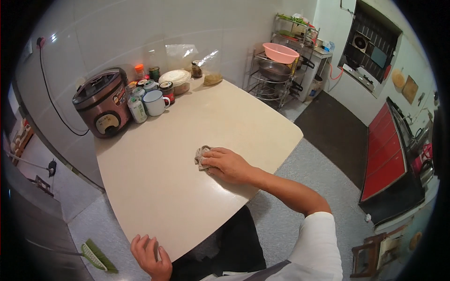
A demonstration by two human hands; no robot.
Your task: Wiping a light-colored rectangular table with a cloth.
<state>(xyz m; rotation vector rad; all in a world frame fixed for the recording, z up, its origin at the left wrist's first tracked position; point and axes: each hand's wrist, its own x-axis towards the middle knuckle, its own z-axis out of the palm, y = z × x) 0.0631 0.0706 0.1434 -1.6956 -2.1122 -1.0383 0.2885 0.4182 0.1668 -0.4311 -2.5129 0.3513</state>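
My right hand (226,165) presses a crumpled, greyish-brown cloth (201,157) against the cream tabletop (168,175), around the middle of the table. Its fingers lie over the cloth and hide part of it. At the table's near left corner, my left hand (150,258) rests on the edge with its fingers spread and nothing in them. Beyond the cloth, a white enamel mug (154,104) with a handle stands beside a pale green can (137,110).
A rice cooker (103,105) occupies the table's far left corner. Several jars, a lidded plastic tub (175,81) and a plastic bag (212,78) line the wall side. Past the far right edge, a metal rack (251,72) holds a pink basin (280,52). A green broom (96,258) lies left of the table.
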